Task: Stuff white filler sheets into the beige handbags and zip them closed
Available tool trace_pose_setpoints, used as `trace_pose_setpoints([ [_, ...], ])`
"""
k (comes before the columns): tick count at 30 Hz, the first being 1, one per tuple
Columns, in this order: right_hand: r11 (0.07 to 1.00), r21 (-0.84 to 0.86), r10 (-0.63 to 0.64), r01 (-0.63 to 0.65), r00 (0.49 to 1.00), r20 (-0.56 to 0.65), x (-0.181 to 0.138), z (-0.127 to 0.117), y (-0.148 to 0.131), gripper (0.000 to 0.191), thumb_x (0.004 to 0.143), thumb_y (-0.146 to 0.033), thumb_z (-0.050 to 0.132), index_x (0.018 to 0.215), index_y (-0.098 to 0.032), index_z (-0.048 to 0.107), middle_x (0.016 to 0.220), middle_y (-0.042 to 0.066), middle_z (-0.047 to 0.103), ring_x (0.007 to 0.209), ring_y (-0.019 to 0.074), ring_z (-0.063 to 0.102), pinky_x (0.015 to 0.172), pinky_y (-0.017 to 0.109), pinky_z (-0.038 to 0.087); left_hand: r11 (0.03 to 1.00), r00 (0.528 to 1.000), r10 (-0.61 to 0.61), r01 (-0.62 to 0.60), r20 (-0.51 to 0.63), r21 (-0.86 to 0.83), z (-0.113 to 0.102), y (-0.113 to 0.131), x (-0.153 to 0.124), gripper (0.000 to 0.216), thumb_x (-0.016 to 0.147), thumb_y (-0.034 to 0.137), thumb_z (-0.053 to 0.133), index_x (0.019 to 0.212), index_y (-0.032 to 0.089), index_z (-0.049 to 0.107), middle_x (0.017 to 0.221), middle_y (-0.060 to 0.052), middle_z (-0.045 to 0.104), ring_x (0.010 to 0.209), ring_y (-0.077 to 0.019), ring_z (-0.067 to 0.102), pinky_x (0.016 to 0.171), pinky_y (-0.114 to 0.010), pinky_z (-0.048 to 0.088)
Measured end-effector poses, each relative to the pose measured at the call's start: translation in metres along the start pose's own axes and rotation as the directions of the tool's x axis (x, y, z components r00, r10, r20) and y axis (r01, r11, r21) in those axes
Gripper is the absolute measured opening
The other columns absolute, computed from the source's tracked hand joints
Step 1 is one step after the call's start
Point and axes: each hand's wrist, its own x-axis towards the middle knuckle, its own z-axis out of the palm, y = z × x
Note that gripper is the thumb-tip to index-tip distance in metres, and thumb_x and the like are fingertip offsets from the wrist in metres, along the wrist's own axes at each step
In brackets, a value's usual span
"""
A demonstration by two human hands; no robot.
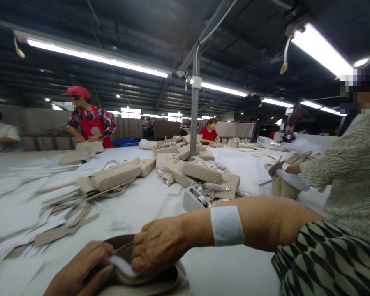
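My left hand [80, 271] and right hand [158, 246] both clamp the beige bag [151, 283] on the surface [222, 271], white stuffing [121, 266] between them.

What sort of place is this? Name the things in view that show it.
Probably a handbag factory floor: beige handbags heaped on a long white worktable, other workers along it, and strip lights overhead.

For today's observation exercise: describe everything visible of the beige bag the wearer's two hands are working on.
The beige bag lies at the bottom edge on the white table, only partly in view. It looks like smooth leather-like material with a darker open mouth. White padding shows inside. The left hand and right hand both grip its opening.
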Motion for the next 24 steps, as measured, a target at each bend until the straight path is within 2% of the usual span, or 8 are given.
trace_pose_setpoints([
  [2, 0.997, 0.014, 0.082, -0.082, 0.996, -0.02, 0.001, 0.003, -0.007, 0.018, 0.093, -0.018, 0.043, 0.088, -0.013, 0.06, 0.087, 0.008, 0.066, 0.081, 0.0193, 0.057, 0.069, 0.03, 0.043, 0.999, 0.997, -0.034, 0.035, 0.067, -0.01, -0.004, 0.007, 0.0, 0.019, 0.088, 0.037, 0.049, 0.081, 0.021, 0.057, 0.086, -0.002, 0.06, 0.079, -0.0157, 0.056, 0.07, -0.022, 0.047],
  [4, 0.985, 0.062, 0.163, -0.161, 0.986, -0.035, 0.001, 0.004, -0.009, 0.013, 0.088, -0.015, 0.047, 0.087, -0.012, 0.06, 0.083, 0.008, 0.066, 0.077, 0.019, 0.057, 0.069, 0.03, 0.042, 0.998, 0.997, -0.059, 0.06, 0.054, -0.023, -0.006, 0.011, 0.002, 0.021, 0.09, 0.033, 0.045, 0.079, 0.019, 0.055, 0.085, -0.004, 0.058, 0.081, -0.0164, 0.053, 0.075, -0.026, 0.045],
  [8, 0.895, 0.292, 0.307, -0.337, 0.941, 0.145, 0.007, -0.003, 0.004, 0.009, 0.073, -0.016, 0.062, 0.081, -0.018, 0.064, 0.074, 0.004, 0.066, 0.072, 0.0187, 0.059, 0.066, 0.027, 0.041, 0.994, 0.996, -0.088, 0.087, -0.007, -0.062, -0.005, 0.012, 0.004, 0.014, 0.087, 0.025, 0.051, 0.076, 0.017, 0.056, 0.087, -0.005, 0.059, 0.085, -0.0169, 0.052, 0.079, -0.03, 0.043],
  [10, 0.797, 0.36, 0.426, -0.485, 0.874, 0.233, 0.015, -0.008, 0.007, 0.015, 0.075, -0.023, 0.061, 0.089, -0.02, 0.066, 0.077, 0.005, 0.067, 0.07, 0.0194, 0.061, 0.062, 0.027, 0.041, 0.994, 0.995, -0.079, 0.073, -0.066, -0.082, -0.004, 0.013, 0.002, 0.01, 0.083, 0.022, 0.057, 0.075, 0.018, 0.057, 0.092, -0.005, 0.061, 0.091, -0.0176, 0.052, 0.083, -0.032, 0.042],
  [12, 0.764, 0.334, 0.499, -0.552, 0.834, 0.235, 0.025, -0.01, 0.006, 0.018, 0.082, -0.027, 0.053, 0.091, -0.019, 0.067, 0.08, 0.008, 0.068, 0.072, 0.0217, 0.062, 0.063, 0.029, 0.041, 0.997, 0.988, -0.064, 0.056, -0.141, -0.057, -0.004, 0.016, -0.002, 0.007, 0.08, 0.021, 0.062, 0.074, 0.018, 0.058, 0.096, -0.005, 0.063, 0.099, -0.0197, 0.051, 0.091, -0.036, 0.039],
  [15, 0.813, 0.262, 0.481, -0.52, 0.853, 0.201, 0.039, -0.009, -0.001, 0.027, 0.089, -0.026, 0.042, 0.082, -0.017, 0.066, 0.078, 0.012, 0.068, 0.073, 0.024, 0.064, 0.066, 0.032, 0.041, 0.997, 0.977, -0.074, 0.065, -0.198, -0.049, -0.006, 0.015, -0.008, 0.01, 0.075, 0.021, 0.069, 0.073, 0.019, 0.059, 0.095, -0.004, 0.066, 0.108, -0.0226, 0.049, 0.1, -0.042, 0.031],
  [20, 0.737, 0.371, 0.483, -0.564, 0.825, 0.295, 0.051, -0.014, -0.006, 0.028, 0.09, -0.033, 0.04, 0.084, -0.018, 0.062, 0.077, 0.01, 0.068, 0.066, 0.0234, 0.063, 0.052, 0.029, 0.033, 0.911, 0.954, -0.217, 0.121, -0.208, -0.395, -0.008, 0.001, -0.015, 0.014, 0.075, 0.026, 0.071, 0.072, 0.017, 0.061, 0.099, -0.006, 0.066, 0.105, -0.0215, 0.053, 0.095, -0.037, 0.039],
  [24, 0.698, 0.42, 0.483, -0.58, 0.815, 0.321, 0.057, -0.015, -0.003, 0.025, 0.091, -0.03, 0.038, 0.09, -0.017, 0.059, 0.079, 0.01, 0.066, 0.066, 0.0216, 0.06, 0.051, 0.027, 0.031, 0.704, 0.866, -0.437, 0.162, -0.242, -0.691, -0.002, -0.014, -0.02, 0.018, 0.074, 0.028, 0.071, 0.082, 0.016, 0.062, 0.101, -0.007, 0.065, 0.097, -0.0194, 0.059, 0.088, -0.032, 0.044],
])
